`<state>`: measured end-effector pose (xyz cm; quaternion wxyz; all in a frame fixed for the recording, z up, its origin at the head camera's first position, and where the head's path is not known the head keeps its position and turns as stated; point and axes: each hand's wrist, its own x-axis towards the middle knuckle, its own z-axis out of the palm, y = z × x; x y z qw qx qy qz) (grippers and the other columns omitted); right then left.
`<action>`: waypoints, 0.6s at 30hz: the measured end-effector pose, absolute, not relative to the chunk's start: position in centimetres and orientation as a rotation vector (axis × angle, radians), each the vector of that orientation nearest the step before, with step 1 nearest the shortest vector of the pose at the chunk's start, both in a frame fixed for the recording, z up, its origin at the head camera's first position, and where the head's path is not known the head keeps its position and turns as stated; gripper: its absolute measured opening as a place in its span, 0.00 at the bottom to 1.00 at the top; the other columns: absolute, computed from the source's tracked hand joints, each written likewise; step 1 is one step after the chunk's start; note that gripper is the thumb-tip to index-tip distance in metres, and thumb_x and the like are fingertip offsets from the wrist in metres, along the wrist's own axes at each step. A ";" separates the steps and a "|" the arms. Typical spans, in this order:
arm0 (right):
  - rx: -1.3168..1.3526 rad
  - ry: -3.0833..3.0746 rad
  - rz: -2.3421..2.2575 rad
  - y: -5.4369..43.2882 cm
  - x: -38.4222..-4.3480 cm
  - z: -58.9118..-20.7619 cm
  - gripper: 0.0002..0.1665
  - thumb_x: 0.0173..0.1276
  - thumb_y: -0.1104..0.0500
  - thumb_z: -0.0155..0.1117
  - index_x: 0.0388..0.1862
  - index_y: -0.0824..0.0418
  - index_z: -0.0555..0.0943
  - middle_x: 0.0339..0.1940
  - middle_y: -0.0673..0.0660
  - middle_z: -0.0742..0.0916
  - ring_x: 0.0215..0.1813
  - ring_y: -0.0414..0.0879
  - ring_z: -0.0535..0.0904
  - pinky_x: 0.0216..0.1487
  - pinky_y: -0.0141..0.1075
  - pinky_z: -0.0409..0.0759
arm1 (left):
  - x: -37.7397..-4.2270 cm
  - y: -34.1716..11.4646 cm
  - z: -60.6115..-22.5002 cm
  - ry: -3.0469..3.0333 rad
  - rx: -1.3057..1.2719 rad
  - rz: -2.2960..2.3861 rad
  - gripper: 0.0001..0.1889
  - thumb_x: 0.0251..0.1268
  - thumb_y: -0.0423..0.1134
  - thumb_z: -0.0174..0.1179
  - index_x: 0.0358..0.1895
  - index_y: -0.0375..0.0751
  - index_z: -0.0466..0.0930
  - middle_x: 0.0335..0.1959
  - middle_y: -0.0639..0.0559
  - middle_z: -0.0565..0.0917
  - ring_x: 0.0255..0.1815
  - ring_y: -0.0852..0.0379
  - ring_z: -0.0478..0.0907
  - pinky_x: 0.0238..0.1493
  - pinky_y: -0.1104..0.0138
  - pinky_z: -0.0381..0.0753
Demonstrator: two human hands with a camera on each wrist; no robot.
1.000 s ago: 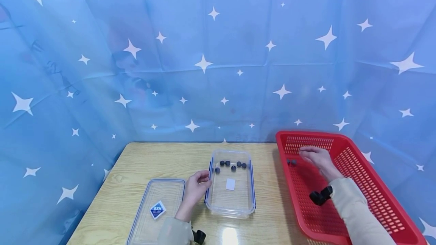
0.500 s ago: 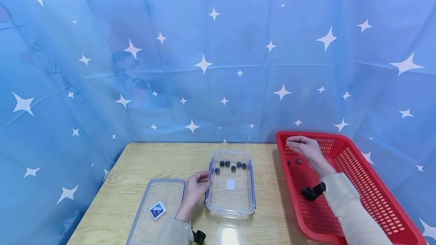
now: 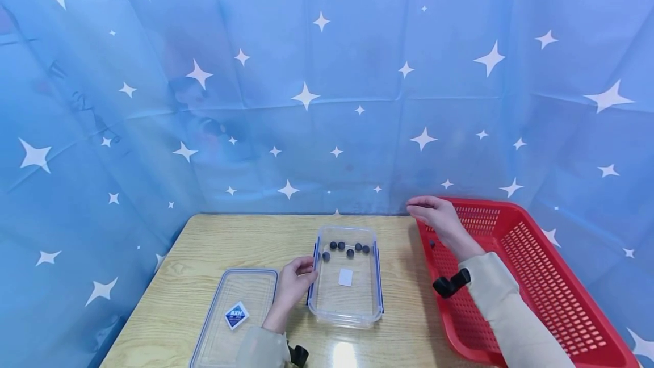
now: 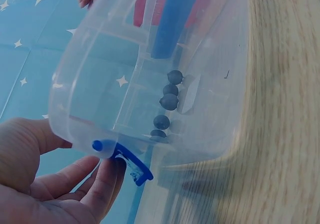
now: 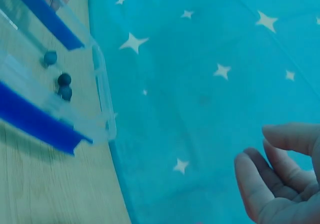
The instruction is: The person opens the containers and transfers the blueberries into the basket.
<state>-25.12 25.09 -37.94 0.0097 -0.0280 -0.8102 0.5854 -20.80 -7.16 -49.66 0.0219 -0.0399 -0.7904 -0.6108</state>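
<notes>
A clear plastic food container [image 3: 347, 305] with blue side latches stands open on the table, several blueberries [image 3: 341, 246] and a white square [image 3: 345, 277] inside. At its left side my left hand [image 3: 291, 280] holds the edge, fingers bent beside the blue latch [image 4: 135, 166] and the thumb tip hidden behind the wall. My right hand [image 3: 436, 217] is over the far left corner of the red basket [image 3: 531, 300], fingers curved toward the thumb. No blueberry shows between those fingers [image 5: 252, 184]; the inside of the hand is partly hidden. One blueberry [image 3: 432, 243] lies in the basket.
Left of the container lies its clear lid [image 3: 250, 283], with a blue and white label [image 3: 237, 315]. The wooden table [image 3: 230, 237] ends at a blue curtain [image 3: 357, 146] with white stars. The basket's left wall rises between the right forearm and the table.
My right hand has moved left from above the basket's middle to its far left corner. The second blueberry seen in the basket earlier is out of sight. The left hand stays at the container.
</notes>
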 end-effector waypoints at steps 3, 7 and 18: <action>-0.069 -2.516 1.855 24.1 -25.3 -37.7 0.27 0.66 0.54 0.61 0.58 0.70 0.73 0.55 0.64 0.77 0.49 0.43 0.78 0.59 0.41 0.74 | -20.8 -7.1 -49.7 -2.445 -0.124 -1.894 0.18 0.53 0.25 0.62 0.49 0.24 0.76 0.41 0.37 0.82 0.43 0.44 0.79 0.43 0.62 0.81; -0.047 -2.489 1.914 22.5 -25.5 -37.5 0.25 0.66 0.56 0.62 0.57 0.71 0.74 0.54 0.65 0.78 0.48 0.42 0.78 0.60 0.44 0.73 | -20.9 -7.2 -49.8 -2.443 -0.129 -1.893 0.18 0.53 0.25 0.62 0.49 0.24 0.76 0.41 0.37 0.82 0.42 0.44 0.79 0.42 0.62 0.82; 0.032 -2.407 2.128 18.1 -26.3 -38.0 0.22 0.65 0.63 0.61 0.54 0.74 0.74 0.46 0.59 0.82 0.46 0.43 0.79 0.59 0.45 0.74 | -21.0 -7.2 -49.7 -2.445 -0.134 -1.885 0.17 0.52 0.25 0.61 0.48 0.24 0.77 0.41 0.37 0.82 0.42 0.45 0.79 0.42 0.63 0.82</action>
